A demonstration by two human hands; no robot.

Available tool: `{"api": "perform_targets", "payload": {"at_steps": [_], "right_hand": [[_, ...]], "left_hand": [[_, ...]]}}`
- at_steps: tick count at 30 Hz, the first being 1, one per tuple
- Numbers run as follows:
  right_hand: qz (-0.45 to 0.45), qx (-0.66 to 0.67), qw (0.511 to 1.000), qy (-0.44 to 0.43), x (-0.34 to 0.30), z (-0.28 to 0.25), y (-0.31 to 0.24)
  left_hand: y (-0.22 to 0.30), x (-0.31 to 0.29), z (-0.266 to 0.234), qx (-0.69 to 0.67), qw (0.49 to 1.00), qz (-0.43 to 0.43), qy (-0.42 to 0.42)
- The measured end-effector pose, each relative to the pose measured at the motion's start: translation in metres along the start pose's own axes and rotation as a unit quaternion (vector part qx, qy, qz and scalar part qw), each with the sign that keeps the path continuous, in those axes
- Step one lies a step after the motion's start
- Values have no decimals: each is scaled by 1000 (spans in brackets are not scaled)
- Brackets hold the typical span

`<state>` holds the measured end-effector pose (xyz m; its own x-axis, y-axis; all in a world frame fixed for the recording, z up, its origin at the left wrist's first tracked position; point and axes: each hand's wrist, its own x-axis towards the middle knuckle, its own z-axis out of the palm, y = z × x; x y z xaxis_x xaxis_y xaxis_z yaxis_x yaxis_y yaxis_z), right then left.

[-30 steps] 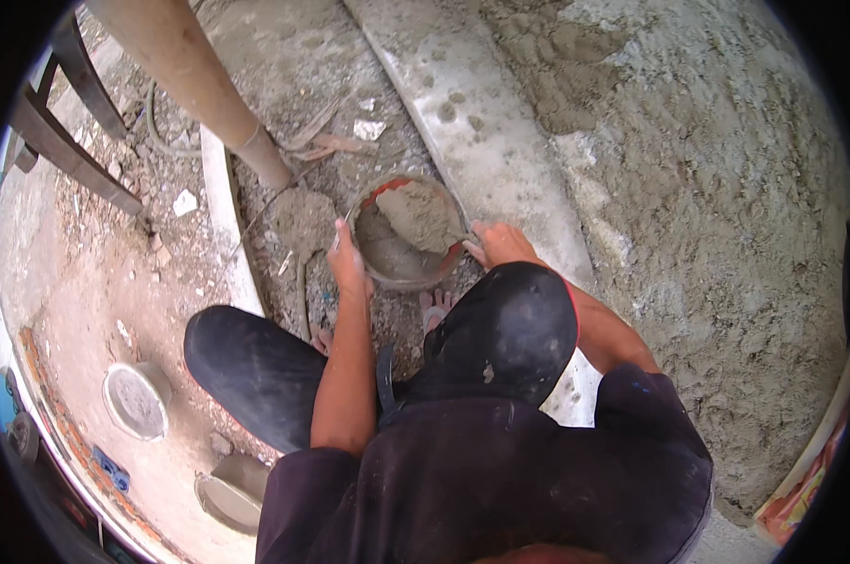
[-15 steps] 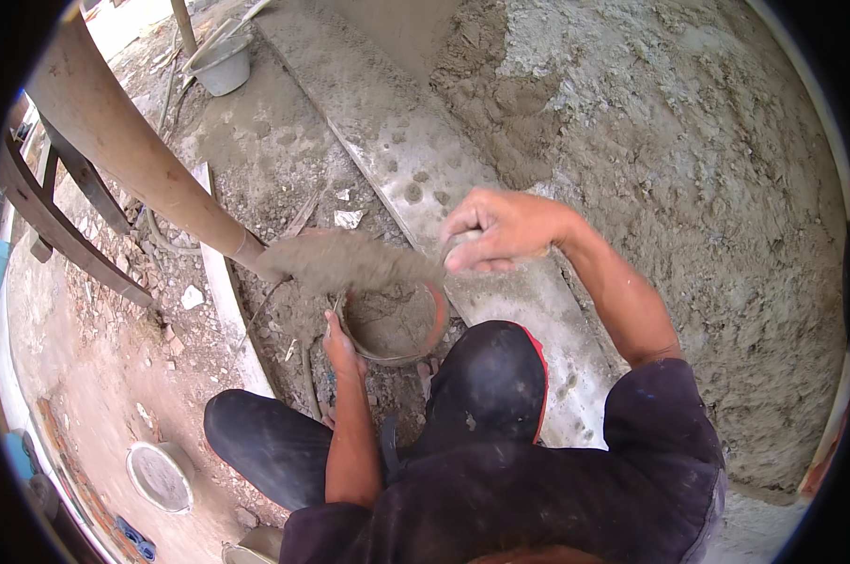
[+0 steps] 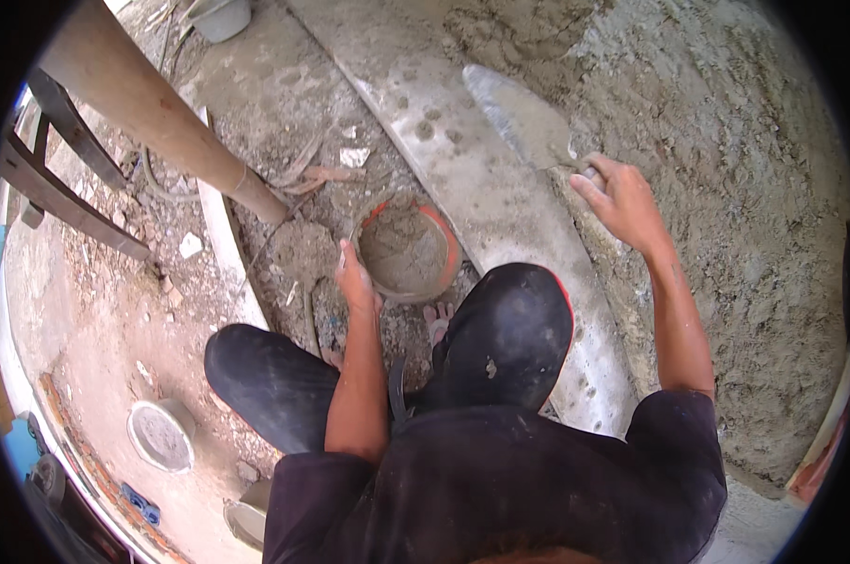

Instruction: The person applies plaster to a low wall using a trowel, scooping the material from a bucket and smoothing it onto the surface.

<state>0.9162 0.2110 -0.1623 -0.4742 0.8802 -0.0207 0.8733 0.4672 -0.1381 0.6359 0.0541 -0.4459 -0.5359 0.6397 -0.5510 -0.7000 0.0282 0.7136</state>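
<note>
I squat over a round orange bucket (image 3: 444,246) filled with grey mortar. My left hand (image 3: 354,282) grips the bucket's near-left rim. My right hand (image 3: 622,197) is raised to the right and holds the handle of a mortar-coated trowel (image 3: 519,117). The trowel's blade points up and left, over the edge between a smooth cement strip (image 3: 481,188) and the rough plastered surface (image 3: 725,169). My dark-trousered knees (image 3: 505,329) frame the bucket from below.
A thick wooden post (image 3: 152,113) slants in from the upper left, ending near the bucket. Dark metal bars (image 3: 58,179) stand at the left. A grey bucket (image 3: 220,17) sits at the top. A small round tin (image 3: 162,434) and rubble lie on the ground at lower left.
My right hand has moved up and right from the bucket and now holds the trowel at the wall. My left hand has stayed on the bucket rim.
</note>
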Motion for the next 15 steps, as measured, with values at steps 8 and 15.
{"api": "perform_targets", "payload": {"at_steps": [8,15], "right_hand": [[-184,-81,968,-149,-11,246,-46],[-149,78,946,-276,-32,221,-53]], "left_hand": [[-16,-7,10,50,998,19,32],[-11,-7,0,46,998,21,22]]}}
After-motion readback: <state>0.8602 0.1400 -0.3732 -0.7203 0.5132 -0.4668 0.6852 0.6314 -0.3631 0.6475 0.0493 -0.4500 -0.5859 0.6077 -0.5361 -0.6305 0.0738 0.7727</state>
